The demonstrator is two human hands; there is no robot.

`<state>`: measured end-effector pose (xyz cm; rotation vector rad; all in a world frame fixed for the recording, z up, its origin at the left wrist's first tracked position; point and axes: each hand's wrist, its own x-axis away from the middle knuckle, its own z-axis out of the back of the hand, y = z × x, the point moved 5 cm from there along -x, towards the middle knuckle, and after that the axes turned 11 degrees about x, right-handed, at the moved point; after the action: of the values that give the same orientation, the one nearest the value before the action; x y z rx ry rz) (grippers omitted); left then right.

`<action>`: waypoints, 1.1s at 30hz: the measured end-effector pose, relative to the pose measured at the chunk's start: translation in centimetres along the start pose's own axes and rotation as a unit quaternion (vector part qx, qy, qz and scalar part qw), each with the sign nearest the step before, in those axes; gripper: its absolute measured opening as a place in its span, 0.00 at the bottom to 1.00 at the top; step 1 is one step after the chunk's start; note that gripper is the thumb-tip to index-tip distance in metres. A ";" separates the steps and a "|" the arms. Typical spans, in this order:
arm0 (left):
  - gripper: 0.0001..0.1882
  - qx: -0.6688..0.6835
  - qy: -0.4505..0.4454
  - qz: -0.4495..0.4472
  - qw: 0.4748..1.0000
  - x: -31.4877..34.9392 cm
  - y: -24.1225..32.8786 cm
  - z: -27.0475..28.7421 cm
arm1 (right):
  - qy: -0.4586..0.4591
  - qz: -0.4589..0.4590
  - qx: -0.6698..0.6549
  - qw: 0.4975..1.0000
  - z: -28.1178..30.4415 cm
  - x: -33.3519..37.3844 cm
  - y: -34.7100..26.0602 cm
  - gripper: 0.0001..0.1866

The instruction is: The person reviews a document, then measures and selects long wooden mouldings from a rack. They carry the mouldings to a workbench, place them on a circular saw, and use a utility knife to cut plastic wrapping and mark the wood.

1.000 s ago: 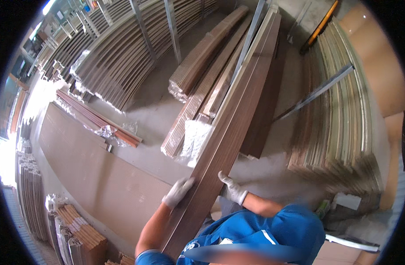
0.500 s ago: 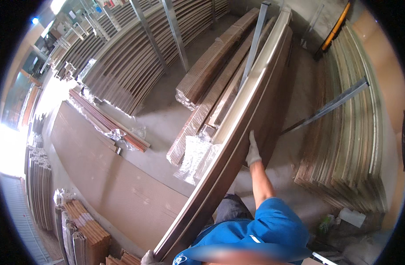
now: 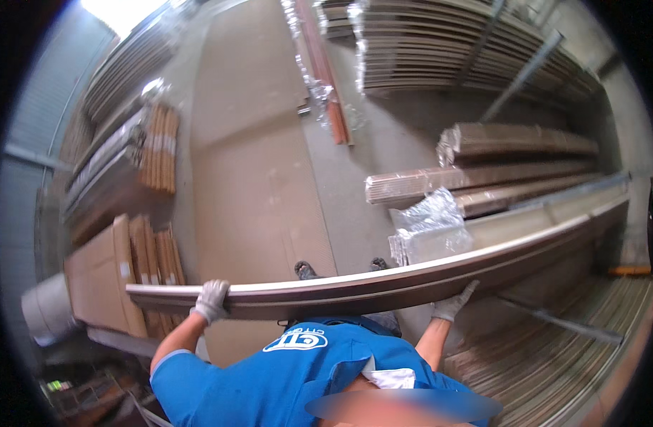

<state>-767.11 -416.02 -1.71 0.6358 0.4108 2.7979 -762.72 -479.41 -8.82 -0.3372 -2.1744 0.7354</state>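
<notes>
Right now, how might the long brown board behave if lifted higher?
The long brown board is probably stiff: no kink shows between left hand and right hand. It may tip rightward, extending far past the right hand.

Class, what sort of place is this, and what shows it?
Probably a board warehouse or storeroom: stacked long boards, clear plastic wrapping and the long brown panel being held.

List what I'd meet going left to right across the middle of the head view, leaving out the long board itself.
Pale grey rounded object, light-brown panel, gloved left hand, left shoe, right shoe, gloved right hand, orange bar.
</notes>
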 end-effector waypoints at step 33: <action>0.34 0.206 0.466 -0.192 0.839 -35.2 -30.3 45.1 | -0.238 0.702 -0.023 0.671 -72.3 13.3 7.4 0.27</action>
<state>-710.71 -388.41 14.08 -0.7523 1.1717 2.4172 -716.10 -438.94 31.85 -2.1918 -2.0266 1.6883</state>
